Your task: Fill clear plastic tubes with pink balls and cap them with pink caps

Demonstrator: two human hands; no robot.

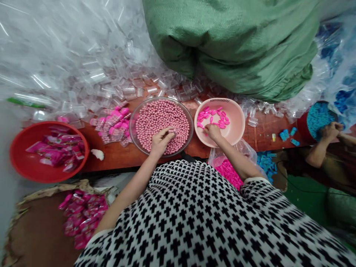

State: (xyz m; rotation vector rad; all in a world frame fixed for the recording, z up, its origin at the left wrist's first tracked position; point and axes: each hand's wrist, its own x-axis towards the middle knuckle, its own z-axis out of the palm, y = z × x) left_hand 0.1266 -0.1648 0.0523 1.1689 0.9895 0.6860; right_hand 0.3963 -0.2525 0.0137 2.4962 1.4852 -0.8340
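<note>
My left hand rests in a clear round bowl full of small pink balls, its fingers curled and pinched over some of them. My right hand reaches into a pale pink plastic bowl that holds several bright pink capsule-shaped pieces; its fingers are bent down onto the pieces at the near side. Both bowls stand side by side on a brown wooden table.
A red bowl of pink packets sits at left, with more packets in a basket below. Clear plastic cases are heaped behind, beside a green sack. Another person's hands work at blue pieces on the right.
</note>
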